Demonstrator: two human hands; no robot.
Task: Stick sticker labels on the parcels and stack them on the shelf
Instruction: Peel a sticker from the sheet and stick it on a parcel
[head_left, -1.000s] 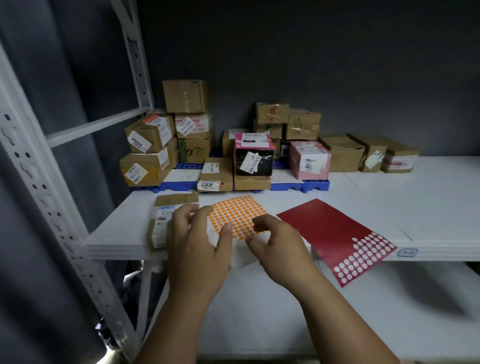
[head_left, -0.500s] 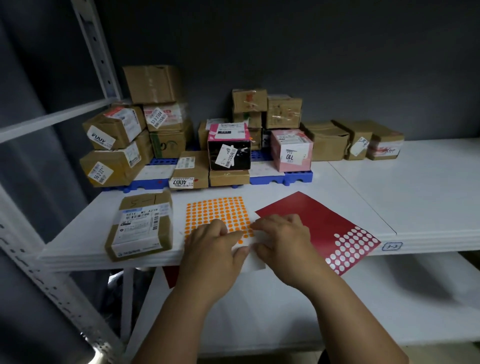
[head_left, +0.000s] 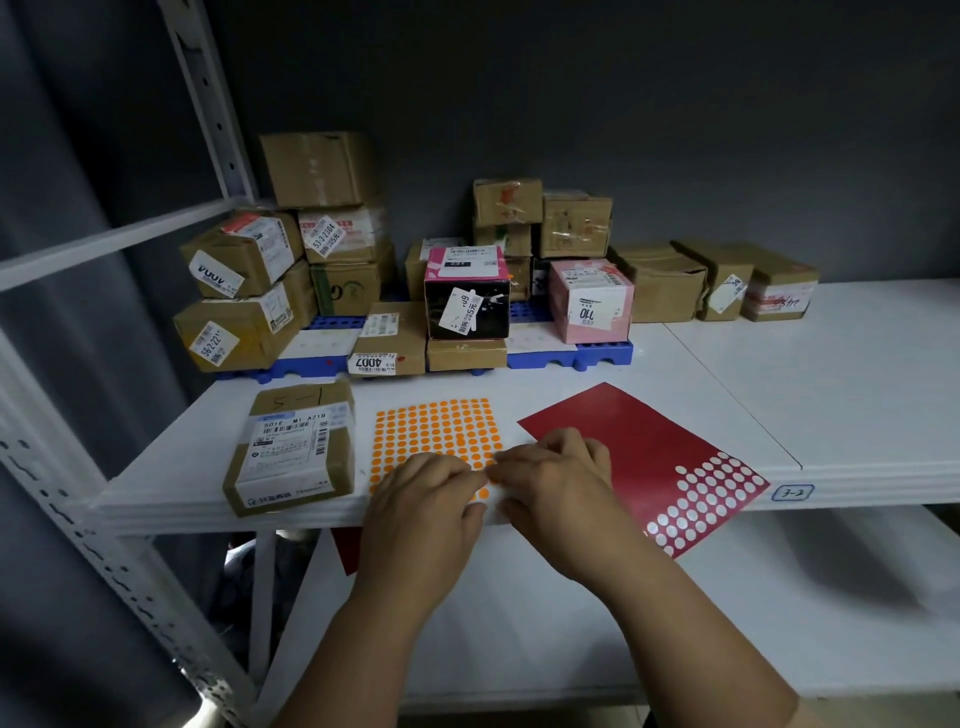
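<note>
1. The left hand (head_left: 421, 499) lies knuckles-up on the near edge of the orange sticker sheet (head_left: 434, 436), its fingers curled down onto the lower rows of dots. Whether the fingertips pinch a single dot cannot be told, since the hand hides them.
2. The right hand (head_left: 556, 486) sits just beside it, fingers bent inward toward the left hand's fingertips at the sheet's lower right corner. The two hands nearly touch there; what, if anything, the right fingers have hold of is hidden.
3. The orange sticker sheet lies flat on the white shelf (head_left: 779, 395), at its front edge, between a parcel and a red sheet.
4. The cardboard parcel (head_left: 293, 449) lies flat just left of the orange sheet, with a white shipping label on top and handwriting on its far flap. It is apart from both hands.
5. The red sticker sheet (head_left: 639, 452) lies to the right, angled, its near corner overhanging the shelf edge; the right hand covers part of its left edge. White circles fill its near corner.
6. At the back of the shelf, stacked parcels (head_left: 322, 260) sit on blue pallets (head_left: 597, 356); among them are a black and pink box (head_left: 467, 296) and a pink box (head_left: 592, 301).
7. More brown boxes (head_left: 717, 280) stand in a row to the right, directly on the shelf.
8. A small tag (head_left: 793, 492) reading 3-2 is stuck on the shelf's front edge.
</note>
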